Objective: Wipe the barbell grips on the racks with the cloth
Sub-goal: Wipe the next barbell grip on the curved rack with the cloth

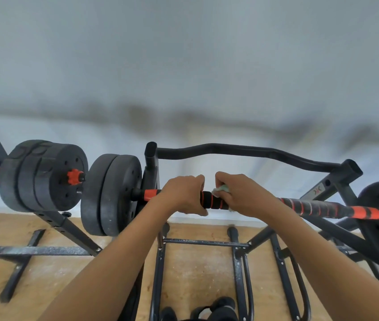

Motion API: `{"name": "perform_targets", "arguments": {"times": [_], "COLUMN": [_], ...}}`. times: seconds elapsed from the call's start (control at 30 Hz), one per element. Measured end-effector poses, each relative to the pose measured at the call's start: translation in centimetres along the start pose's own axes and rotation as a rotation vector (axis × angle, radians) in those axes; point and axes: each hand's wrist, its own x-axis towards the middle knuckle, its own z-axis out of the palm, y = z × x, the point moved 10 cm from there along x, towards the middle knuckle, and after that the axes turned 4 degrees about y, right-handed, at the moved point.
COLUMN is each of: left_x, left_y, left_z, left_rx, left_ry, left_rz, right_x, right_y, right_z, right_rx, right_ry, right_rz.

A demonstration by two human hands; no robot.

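The barbell grip (pixel 209 200) is clasped by the left hand (pixel 181 195); beside it, a green cloth (pixel 223 189) is pressed around the grip under the right hand's (pixel 244 195) curled fingers (pixel 224 179).

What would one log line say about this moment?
step: wiping grip | left hand: grips barbell | right hand: holds cloth on grip | barbell: on rack

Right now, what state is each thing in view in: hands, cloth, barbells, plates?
Left hand: gripping the barbell's grip.
Right hand: holding the cloth round the grip.
Pale green cloth: bunched, pressed against the grip.
Black barbell with orange-striped foam grip: lying across the black metal rack.
Black round weight plates: mounted on its left end.
Second loaded barbell: racked at left, untouched.
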Motion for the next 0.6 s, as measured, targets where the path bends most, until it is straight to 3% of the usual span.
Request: {"name": "perform_targets", "arguments": {"times": [0.07, 0.33, 0.5, 0.6], "left_x": [0.1, -2.3, -3.3, -3.7], "left_y": [0.3, 1.7, 2.2, 2.1], "left_z": [0.4, -0.6, -0.2, -0.3], "left_rx": [0.024, 0.265, 0.264, 0.248], "left_ry": [-0.076, 0.376, 0.467, 0.471], "left_rz": [-0.005, 0.066, 0.071, 0.067], "right_x": [-0.2, 1.1, 2.5, 2.8], "right_y": [-0.1, -0.1, -0.3, 0.6], "right_z": [0.0, 0.4, 2.1, 1.4], "right_rx": [0.017, 0.052, -0.035, 0.039], "right_ry": [-0.031, -0.087, -0.114, -0.179], "right_rz": [-0.014, 0.039, 0.025, 0.070]}}
